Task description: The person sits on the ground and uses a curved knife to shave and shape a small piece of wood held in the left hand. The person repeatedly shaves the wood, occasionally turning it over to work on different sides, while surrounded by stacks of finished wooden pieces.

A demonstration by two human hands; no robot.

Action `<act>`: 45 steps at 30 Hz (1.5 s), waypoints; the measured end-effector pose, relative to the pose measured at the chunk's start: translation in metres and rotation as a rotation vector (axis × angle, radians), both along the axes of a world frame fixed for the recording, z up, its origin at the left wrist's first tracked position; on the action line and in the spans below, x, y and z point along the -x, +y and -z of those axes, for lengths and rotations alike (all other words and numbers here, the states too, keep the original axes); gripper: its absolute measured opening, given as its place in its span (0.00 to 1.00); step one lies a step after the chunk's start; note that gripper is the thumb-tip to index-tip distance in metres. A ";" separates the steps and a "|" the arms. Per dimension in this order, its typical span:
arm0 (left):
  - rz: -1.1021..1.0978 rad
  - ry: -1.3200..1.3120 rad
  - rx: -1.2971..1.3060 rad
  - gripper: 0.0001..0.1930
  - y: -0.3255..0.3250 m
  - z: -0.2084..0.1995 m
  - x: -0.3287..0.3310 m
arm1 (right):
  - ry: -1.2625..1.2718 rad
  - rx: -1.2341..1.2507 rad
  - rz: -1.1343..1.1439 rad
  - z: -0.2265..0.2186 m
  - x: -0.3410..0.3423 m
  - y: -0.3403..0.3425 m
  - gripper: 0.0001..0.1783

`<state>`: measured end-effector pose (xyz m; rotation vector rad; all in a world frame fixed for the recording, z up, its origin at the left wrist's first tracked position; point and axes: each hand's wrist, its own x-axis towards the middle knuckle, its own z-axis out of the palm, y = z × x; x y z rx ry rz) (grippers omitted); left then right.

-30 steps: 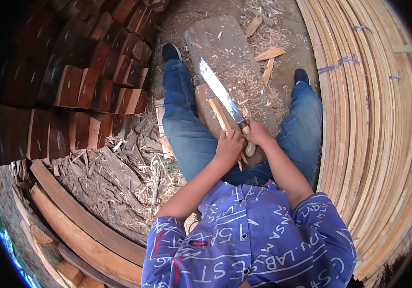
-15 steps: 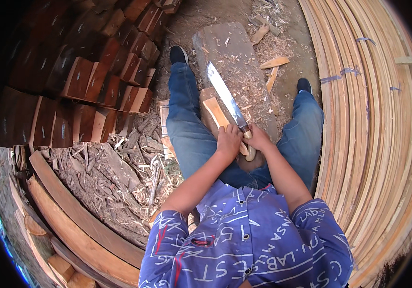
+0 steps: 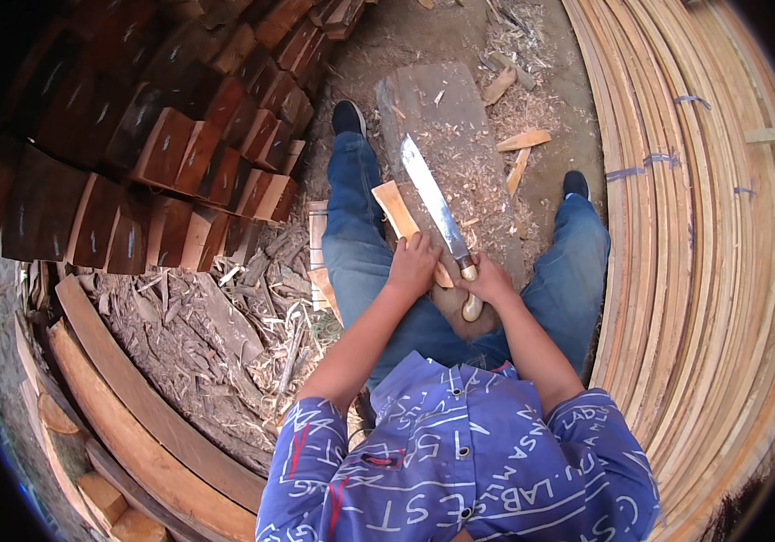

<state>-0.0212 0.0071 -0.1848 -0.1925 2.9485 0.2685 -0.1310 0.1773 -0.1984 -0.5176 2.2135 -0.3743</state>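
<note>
Between my knees, my left hand (image 3: 414, 265) is closed round the middle of a pale, shaped wooden piece (image 3: 391, 204). Its wide end points away from me, and a short end sticks out below my fingers. My right hand (image 3: 490, 278) grips the handle (image 3: 471, 308) of a machete near the blade; the handle's rounded butt shows below the hand. The long, shiny machete blade (image 3: 430, 191) points away and slightly left, apart from the wooden piece and to its right. Beneath both lies a worn wooden plank (image 3: 460, 108) strewn with chips.
Dark sawn blocks (image 3: 166, 149) are stacked at the far left. Long pale boards (image 3: 649, 271), tied with bluish strips, run along my right. Bark and shavings (image 3: 225, 334) cover the ground at left, beside curved timbers (image 3: 152, 415). Loose offcuts (image 3: 523, 141) lie beyond the plank.
My left hand and the wooden piece have shifted left, away from the machete, opening a wider gap. My right hand and the machete have moved slightly right and nearer. The whole view has tilted a little.
</note>
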 end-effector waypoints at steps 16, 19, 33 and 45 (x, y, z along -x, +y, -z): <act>-0.277 -0.003 -1.667 0.33 0.039 -0.067 -0.004 | -1.922 1.285 0.500 -0.117 -0.002 -0.034 0.36; -0.200 -0.100 -1.511 0.29 0.031 -0.074 -0.001 | -1.940 1.299 0.558 -0.117 -0.003 -0.028 0.38; -0.361 -0.001 -1.732 0.26 0.050 -0.056 -0.005 | -1.839 1.337 0.690 -0.090 -0.008 -0.011 0.30; -0.617 0.153 -1.556 0.14 0.083 -0.003 -0.009 | -1.541 1.289 1.038 -0.057 -0.018 -0.011 0.24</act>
